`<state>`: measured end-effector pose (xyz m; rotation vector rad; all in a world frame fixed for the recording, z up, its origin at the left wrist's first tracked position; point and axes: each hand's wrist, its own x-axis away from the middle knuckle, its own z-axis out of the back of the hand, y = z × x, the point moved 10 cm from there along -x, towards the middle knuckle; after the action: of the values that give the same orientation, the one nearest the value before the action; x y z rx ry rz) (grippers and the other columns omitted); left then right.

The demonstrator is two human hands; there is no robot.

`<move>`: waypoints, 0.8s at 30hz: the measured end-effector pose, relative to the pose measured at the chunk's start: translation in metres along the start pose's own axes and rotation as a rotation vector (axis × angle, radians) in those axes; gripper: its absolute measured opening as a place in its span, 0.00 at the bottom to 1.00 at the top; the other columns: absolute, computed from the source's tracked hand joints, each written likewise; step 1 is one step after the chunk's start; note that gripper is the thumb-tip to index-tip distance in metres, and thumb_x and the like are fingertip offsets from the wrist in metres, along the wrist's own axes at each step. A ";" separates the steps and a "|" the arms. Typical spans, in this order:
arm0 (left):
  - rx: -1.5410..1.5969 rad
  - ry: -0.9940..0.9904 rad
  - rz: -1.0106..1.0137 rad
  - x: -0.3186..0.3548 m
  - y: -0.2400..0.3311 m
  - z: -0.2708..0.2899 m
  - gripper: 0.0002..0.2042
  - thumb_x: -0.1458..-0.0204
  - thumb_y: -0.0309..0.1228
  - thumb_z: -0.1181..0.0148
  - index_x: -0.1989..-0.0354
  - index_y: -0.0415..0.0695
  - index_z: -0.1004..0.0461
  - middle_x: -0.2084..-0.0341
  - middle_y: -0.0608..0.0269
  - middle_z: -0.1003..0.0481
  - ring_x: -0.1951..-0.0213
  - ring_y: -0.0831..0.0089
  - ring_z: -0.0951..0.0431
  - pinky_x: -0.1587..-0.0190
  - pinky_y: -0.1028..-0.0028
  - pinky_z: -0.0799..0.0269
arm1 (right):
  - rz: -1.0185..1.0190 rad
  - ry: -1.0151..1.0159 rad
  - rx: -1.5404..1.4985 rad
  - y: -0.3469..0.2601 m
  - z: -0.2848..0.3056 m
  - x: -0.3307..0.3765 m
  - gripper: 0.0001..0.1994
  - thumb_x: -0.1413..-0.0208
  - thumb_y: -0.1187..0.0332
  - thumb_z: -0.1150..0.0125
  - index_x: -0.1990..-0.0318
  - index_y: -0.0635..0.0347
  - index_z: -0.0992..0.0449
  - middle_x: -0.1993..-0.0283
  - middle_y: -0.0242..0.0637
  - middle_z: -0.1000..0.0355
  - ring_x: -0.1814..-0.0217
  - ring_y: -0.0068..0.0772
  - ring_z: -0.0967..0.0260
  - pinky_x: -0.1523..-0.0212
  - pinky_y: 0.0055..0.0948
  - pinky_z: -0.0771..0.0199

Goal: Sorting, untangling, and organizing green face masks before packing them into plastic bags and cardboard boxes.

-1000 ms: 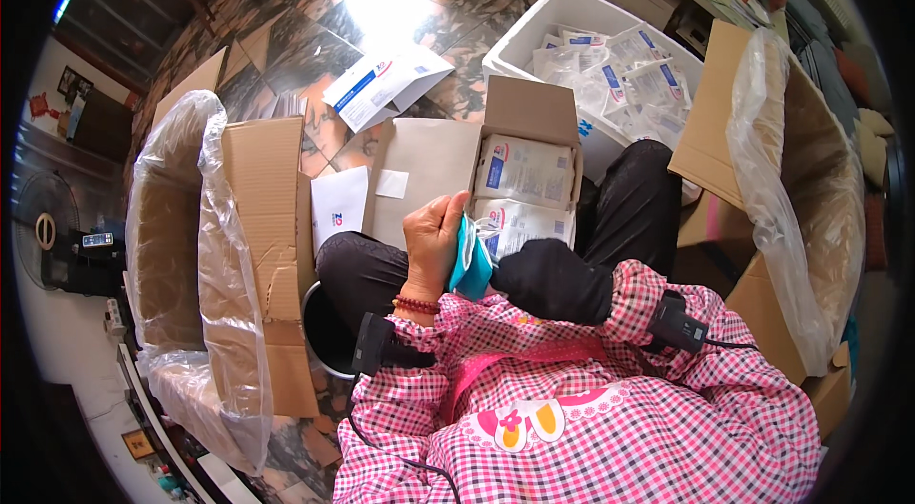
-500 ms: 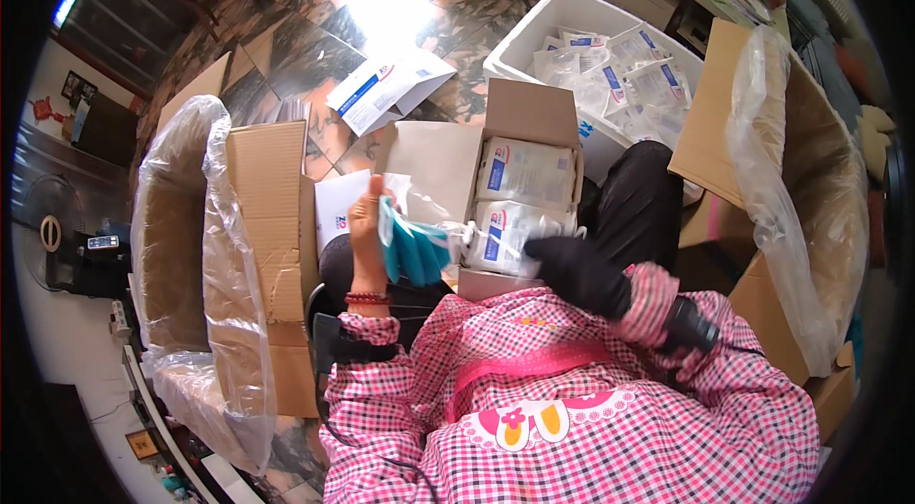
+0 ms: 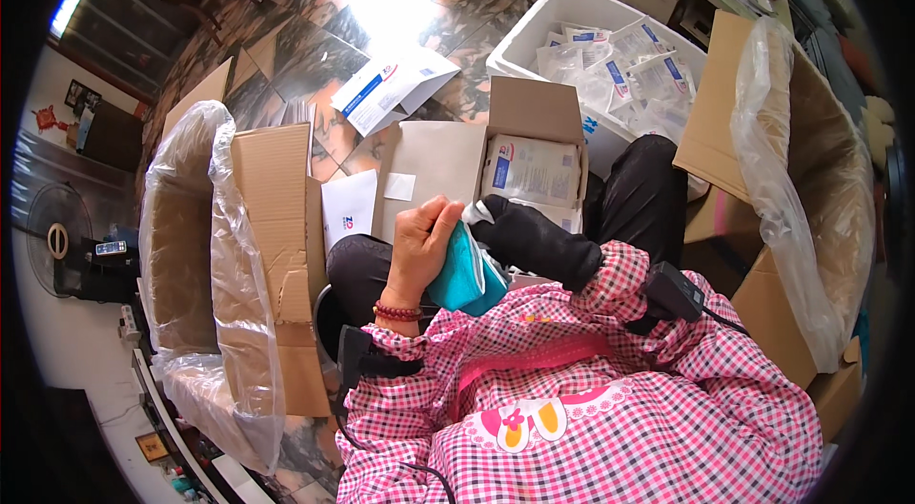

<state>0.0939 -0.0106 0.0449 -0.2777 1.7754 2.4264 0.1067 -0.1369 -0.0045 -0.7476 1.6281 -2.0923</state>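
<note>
So, my L hand [image 3: 419, 242] grips the teal folded bundle [image 3: 469, 277], which lies to its R, long axis running back twd me; gloved R hand [image 3: 538, 239] is by its top end, curled, can't tell if holding anything.

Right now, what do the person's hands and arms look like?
The left hand is bare, with a dark red bead bracelet at the wrist. The right hand wears a black glove. Both checked sleeves, pink, white and black, carry a black strapped device with a black cable.
</note>
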 end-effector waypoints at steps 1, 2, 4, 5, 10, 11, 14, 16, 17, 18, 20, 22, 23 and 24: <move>0.001 0.000 0.001 0.000 0.002 0.000 0.17 0.38 0.33 0.40 0.76 0.35 0.29 0.86 0.66 0.37 0.80 0.81 0.41 0.77 0.74 0.42 | 0.257 0.065 0.216 -0.026 0.003 0.006 0.10 0.40 0.69 0.44 0.52 0.59 0.28 0.66 0.46 0.24 0.73 0.41 0.24 0.70 0.37 0.24; -0.046 -0.023 -0.002 0.001 0.007 -0.003 0.18 0.39 0.33 0.39 0.78 0.34 0.30 0.87 0.64 0.37 0.81 0.79 0.41 0.78 0.73 0.42 | 0.255 0.065 0.217 -0.026 0.008 0.009 0.10 0.40 0.69 0.44 0.52 0.59 0.28 0.66 0.46 0.24 0.73 0.41 0.24 0.70 0.37 0.24; -0.091 -0.046 -0.006 0.001 0.009 -0.007 0.19 0.40 0.33 0.38 0.79 0.34 0.30 0.88 0.61 0.36 0.82 0.78 0.41 0.79 0.72 0.42 | 0.342 -0.164 0.567 -0.033 -0.007 0.021 0.14 0.40 0.65 0.41 0.50 0.59 0.28 0.64 0.50 0.23 0.66 0.51 0.22 0.63 0.41 0.23; -0.174 -0.088 -0.050 0.000 0.012 -0.013 0.19 0.41 0.34 0.37 0.81 0.34 0.29 0.89 0.59 0.36 0.83 0.77 0.42 0.80 0.71 0.43 | 0.467 -0.142 0.535 -0.039 -0.005 0.028 0.11 0.42 0.64 0.40 0.57 0.60 0.25 0.67 0.51 0.23 0.65 0.56 0.24 0.65 0.44 0.25; -0.084 0.065 0.068 0.002 -0.014 -0.008 0.21 0.43 0.34 0.33 0.82 0.33 0.30 0.90 0.59 0.43 0.83 0.81 0.46 0.81 0.72 0.48 | 0.472 -0.143 0.557 -0.054 -0.010 0.051 0.04 0.49 0.69 0.39 0.65 0.54 0.23 0.70 0.46 0.24 0.67 0.52 0.24 0.65 0.42 0.25; -0.065 0.093 0.087 0.003 -0.018 -0.011 0.21 0.43 0.34 0.33 0.83 0.33 0.32 0.90 0.64 0.44 0.81 0.83 0.47 0.81 0.73 0.50 | 0.472 -0.147 0.560 -0.055 -0.010 0.055 0.04 0.49 0.70 0.40 0.65 0.54 0.23 0.70 0.45 0.24 0.67 0.51 0.23 0.65 0.42 0.25; 0.014 0.133 0.104 0.003 -0.037 -0.016 0.21 0.42 0.34 0.33 0.84 0.36 0.31 0.90 0.72 0.40 0.81 0.84 0.47 0.81 0.73 0.51 | 0.465 -0.212 0.512 -0.045 -0.015 0.068 0.06 0.50 0.71 0.40 0.64 0.56 0.22 0.70 0.46 0.24 0.67 0.51 0.23 0.64 0.44 0.25; 0.289 0.326 0.192 0.014 -0.101 0.039 0.13 0.36 0.29 0.46 0.50 0.33 0.23 0.82 0.78 0.32 0.80 0.88 0.34 0.79 0.80 0.38 | 0.548 -0.355 0.310 -0.033 -0.052 0.106 0.11 0.48 0.71 0.41 0.57 0.56 0.19 0.66 0.45 0.22 0.63 0.47 0.22 0.59 0.45 0.24; 0.547 0.398 0.255 0.013 -0.120 0.069 0.18 0.34 0.30 0.50 0.41 0.33 0.28 0.80 0.77 0.30 0.79 0.87 0.31 0.78 0.80 0.34 | 0.535 -0.515 0.367 -0.023 -0.077 0.133 0.14 0.47 0.71 0.41 0.53 0.54 0.19 0.62 0.44 0.21 0.59 0.45 0.22 0.56 0.44 0.23; 0.638 0.385 0.233 0.003 -0.090 0.076 0.19 0.33 0.32 0.53 0.37 0.36 0.32 0.81 0.76 0.33 0.78 0.87 0.31 0.78 0.80 0.33 | 0.512 -0.552 0.421 -0.017 -0.079 0.140 0.14 0.47 0.71 0.40 0.53 0.54 0.20 0.60 0.45 0.21 0.59 0.46 0.22 0.55 0.43 0.23; 0.784 0.552 0.289 0.008 -0.096 0.104 0.15 0.32 0.35 0.51 0.46 0.39 0.26 0.79 0.73 0.31 0.77 0.85 0.29 0.77 0.80 0.31 | 0.444 -0.268 0.498 -0.021 -0.050 0.111 0.15 0.49 0.72 0.39 0.51 0.56 0.20 0.60 0.47 0.21 0.60 0.48 0.22 0.56 0.43 0.23; 0.643 0.243 0.234 -0.006 -0.080 0.089 0.12 0.33 0.37 0.49 0.56 0.42 0.25 0.78 0.70 0.28 0.77 0.83 0.26 0.76 0.83 0.29 | 0.370 -0.018 0.443 -0.037 0.003 0.082 0.15 0.43 0.74 0.41 0.47 0.60 0.22 0.59 0.53 0.22 0.57 0.52 0.23 0.54 0.38 0.23; 0.705 0.303 0.285 -0.005 -0.073 0.076 0.11 0.33 0.38 0.47 0.61 0.43 0.25 0.76 0.69 0.27 0.77 0.84 0.27 0.76 0.84 0.31 | 0.367 0.098 0.192 -0.045 0.024 0.069 0.14 0.40 0.71 0.41 0.47 0.60 0.23 0.61 0.50 0.22 0.61 0.45 0.21 0.58 0.35 0.23; 0.673 0.340 0.259 -0.002 -0.072 0.073 0.13 0.32 0.39 0.49 0.65 0.44 0.25 0.78 0.70 0.28 0.80 0.85 0.30 0.79 0.85 0.36 | 0.403 0.094 -0.004 -0.067 0.035 0.059 0.13 0.39 0.71 0.39 0.47 0.61 0.24 0.59 0.48 0.22 0.60 0.40 0.21 0.57 0.32 0.24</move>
<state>0.1053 0.0806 -0.0005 -0.4189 2.7953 1.8275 0.0835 -0.1820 0.0771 -0.2902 1.6677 -1.8554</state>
